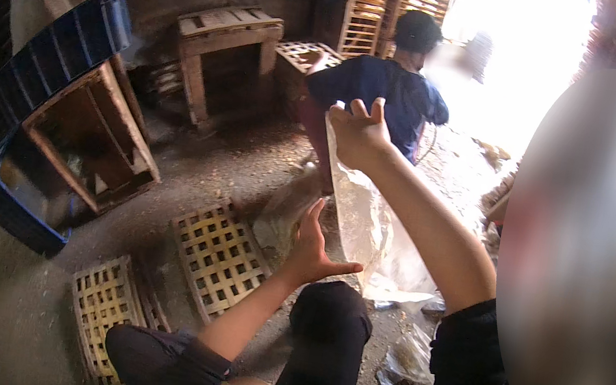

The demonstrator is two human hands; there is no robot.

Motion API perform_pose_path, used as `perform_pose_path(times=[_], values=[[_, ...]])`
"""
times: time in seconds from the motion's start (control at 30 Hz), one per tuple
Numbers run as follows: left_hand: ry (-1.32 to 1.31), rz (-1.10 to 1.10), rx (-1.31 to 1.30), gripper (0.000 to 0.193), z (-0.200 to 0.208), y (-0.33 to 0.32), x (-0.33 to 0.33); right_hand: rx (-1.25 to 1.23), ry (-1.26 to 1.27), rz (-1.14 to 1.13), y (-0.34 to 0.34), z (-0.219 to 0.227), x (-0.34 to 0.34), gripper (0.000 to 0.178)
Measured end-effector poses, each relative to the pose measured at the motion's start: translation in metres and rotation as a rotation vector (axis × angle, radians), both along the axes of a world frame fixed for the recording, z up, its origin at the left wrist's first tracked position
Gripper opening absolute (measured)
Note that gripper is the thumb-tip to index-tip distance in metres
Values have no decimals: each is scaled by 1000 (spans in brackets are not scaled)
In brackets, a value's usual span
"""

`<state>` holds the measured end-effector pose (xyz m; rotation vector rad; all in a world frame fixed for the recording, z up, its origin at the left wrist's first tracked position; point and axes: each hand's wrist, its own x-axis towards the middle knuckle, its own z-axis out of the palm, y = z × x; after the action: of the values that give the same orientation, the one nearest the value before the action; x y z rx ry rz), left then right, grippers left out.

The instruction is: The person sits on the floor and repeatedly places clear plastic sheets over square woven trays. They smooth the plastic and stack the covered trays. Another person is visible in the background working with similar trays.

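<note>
In the head view, read as a clock face, the clear plastic sheet [356, 204] hangs just right of the centre, its narrow top up at one o'clock and its lower part spreading toward four, where it meets more loose film. The right hand [361, 133], raised at one o'clock, has its fingers spread and partly bent and seems to have the top edge caught at its thumb side; the thumb is hidden, so how firm the pinch is I cannot tell. The left hand [308, 255], at six o'clock just below centre, is wide open, thumb stretched out toward the sheet's lower edge, with nothing in its grasp; whether the thumb tip touches is unclear. The film should be very light, limp and rather slippery, prone to creasing, clinging and perhaps tearing if yanked. The best hold is likely a flat pinch on a free edge or corner, one hand high and one low, so that it stays stretched. Crumpled plastic [410, 359] lies on the ground at five o'clock, slatted crates [222, 259] at half past seven, and a co-worker [388, 85] is beyond the raised hand at one.
</note>
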<state>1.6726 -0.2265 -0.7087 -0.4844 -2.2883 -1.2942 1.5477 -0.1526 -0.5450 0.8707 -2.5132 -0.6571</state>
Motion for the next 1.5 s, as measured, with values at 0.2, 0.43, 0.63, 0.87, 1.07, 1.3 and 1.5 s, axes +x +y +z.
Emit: perform_pose_path(times=[0.2, 0.43, 0.63, 0.87, 1.07, 1.3, 1.5], values=[[-211, 288, 459, 90, -49, -49, 14, 22, 39, 19, -79, -16, -43, 44], [-225, 535, 698, 77, -39, -125, 28, -133, 303, 50, -142, 73, -67, 42], [-239, 655, 571, 40, -96, -179, 39, -129, -60, 155, -174, 80, -25, 24], [-213, 758, 557, 29, -134, -192, 44, -80, -625, 479, -181, 48, 51, 31], [-418, 736, 666, 36, -117, -214, 57, 54, -593, 361, -195, -66, 48, 41], [-569, 863, 558, 37, -128, -244, 108, -54, -1036, 277, -171, -146, 49, 38], [-620, 927, 555, 31, -144, -231, 135, -122, -1099, 274, -186, -178, 56, 33]])
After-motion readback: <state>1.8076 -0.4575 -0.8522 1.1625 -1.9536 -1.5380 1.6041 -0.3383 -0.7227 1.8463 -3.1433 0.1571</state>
